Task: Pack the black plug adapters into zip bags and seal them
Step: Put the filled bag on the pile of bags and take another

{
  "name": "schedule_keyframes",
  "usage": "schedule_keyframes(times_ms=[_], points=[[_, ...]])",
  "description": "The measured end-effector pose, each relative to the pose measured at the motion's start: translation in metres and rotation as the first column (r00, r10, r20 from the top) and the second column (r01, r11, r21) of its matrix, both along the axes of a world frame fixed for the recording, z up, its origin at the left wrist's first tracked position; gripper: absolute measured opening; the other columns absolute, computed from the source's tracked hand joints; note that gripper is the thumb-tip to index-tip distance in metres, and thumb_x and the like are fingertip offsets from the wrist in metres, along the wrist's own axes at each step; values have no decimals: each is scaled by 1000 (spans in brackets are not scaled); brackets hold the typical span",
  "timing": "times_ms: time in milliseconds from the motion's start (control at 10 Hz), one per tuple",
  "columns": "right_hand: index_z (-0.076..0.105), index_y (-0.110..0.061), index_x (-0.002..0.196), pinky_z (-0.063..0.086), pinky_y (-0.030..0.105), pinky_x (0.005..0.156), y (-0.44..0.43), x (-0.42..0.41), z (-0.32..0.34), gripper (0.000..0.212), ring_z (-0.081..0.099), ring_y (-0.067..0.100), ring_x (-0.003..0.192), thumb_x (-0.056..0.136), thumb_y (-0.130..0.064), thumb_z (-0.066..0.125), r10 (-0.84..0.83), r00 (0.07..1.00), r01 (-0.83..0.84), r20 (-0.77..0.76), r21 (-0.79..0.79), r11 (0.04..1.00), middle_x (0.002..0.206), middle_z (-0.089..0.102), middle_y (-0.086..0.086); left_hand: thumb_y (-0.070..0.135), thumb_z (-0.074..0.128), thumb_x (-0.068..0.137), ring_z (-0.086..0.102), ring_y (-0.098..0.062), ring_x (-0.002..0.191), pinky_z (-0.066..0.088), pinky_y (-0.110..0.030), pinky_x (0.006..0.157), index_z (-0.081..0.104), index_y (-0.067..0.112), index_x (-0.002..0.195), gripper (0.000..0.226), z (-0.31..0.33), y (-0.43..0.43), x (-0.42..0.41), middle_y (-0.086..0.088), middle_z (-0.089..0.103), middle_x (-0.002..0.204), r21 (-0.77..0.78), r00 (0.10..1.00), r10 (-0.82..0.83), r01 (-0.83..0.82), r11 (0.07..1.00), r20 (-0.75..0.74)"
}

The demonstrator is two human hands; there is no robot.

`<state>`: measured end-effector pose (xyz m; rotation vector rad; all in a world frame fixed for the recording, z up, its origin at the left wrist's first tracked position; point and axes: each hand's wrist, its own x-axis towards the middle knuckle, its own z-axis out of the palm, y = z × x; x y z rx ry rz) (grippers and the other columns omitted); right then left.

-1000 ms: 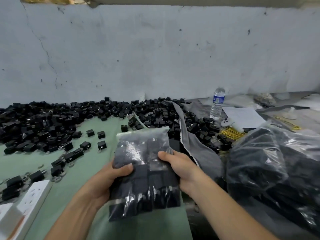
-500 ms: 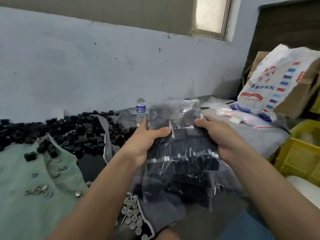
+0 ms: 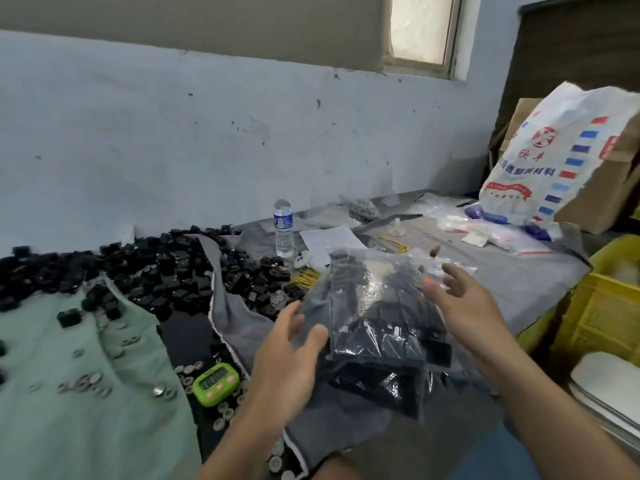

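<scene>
A filled zip bag [image 3: 375,317] lies between the two hands, on top of other filled bags [image 3: 384,382] at the near right part of the desk, over the grey cloth [image 3: 540,271]. The left hand [image 3: 291,358] is open, with its fingers spread; its thumb touches, or almost touches, the left edge of the bag. The right hand [image 3: 464,306] is also open, with the palm turned to the bag, and it seems to be just beside the right edge, not gripping. I cannot tell if the bag fully rests on the pile or is a little in the air.

My judgement is that the bag will feel rather heavy for its size, because many hard black adapters [image 3: 391,327] are packed inside in rows. The plastic film is thin, soft and shiny, so it is probably slippery, and it can bend in the middle if it is held by one corner only. The metal pins of the adapters could perhaps pierce the film if it is squeezed strongly. It is better to hold it from both long sides, or from below with a flat palm, and not by the seal at the far edge.

The loose adapters [image 3: 145,268] lie in a big heap along the far left edge, well apart from the bag. A green timer [image 3: 216,379] sits near the front edge, beside the left wrist.
</scene>
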<state>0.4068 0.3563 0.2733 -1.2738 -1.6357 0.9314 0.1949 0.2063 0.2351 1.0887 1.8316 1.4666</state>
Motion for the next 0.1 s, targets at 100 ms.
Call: schedule_keyframes(times_ms=[100], points=[[50, -53, 136, 52, 39, 96, -38, 22, 39, 52, 62, -2, 114, 91, -38, 71, 54, 987, -24, -149, 200, 980, 134, 63, -19, 22, 75, 89, 64, 7, 104, 47, -28, 96, 60, 46, 126, 46, -23, -75, 0, 28, 71, 109, 51, 998, 52, -54, 997, 44]])
